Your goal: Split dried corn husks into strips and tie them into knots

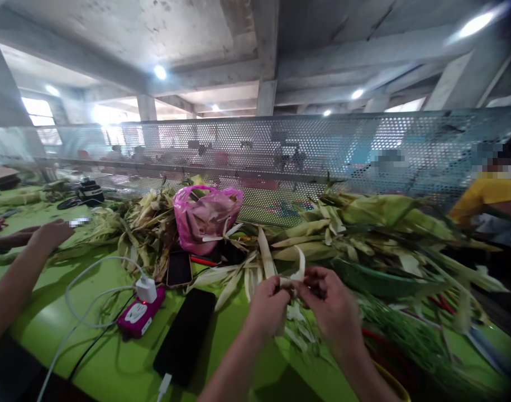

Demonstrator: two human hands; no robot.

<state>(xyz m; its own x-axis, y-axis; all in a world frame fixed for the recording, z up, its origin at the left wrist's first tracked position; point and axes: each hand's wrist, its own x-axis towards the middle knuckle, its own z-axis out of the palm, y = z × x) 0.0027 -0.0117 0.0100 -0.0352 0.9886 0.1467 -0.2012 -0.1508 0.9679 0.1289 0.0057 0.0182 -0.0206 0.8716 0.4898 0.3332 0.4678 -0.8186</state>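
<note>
My left hand (267, 306) and my right hand (333, 304) meet above the green table (108, 357), both pinched on a pale strip of corn husk (297, 270) that curls up between them. Loose husk pieces (238, 279) lie fanned out just behind and under my hands. A heap of green corn husks (376, 223) rises behind my right hand.
A black phone (185, 335) and a pink power bank (140, 315) with a white plug and cable lie left of my hands. A pink plastic bag (205, 215) sits among dry husks. Another person's arm (12, 279) reaches in at left. A perforated metal screen (280, 151) backs the table.
</note>
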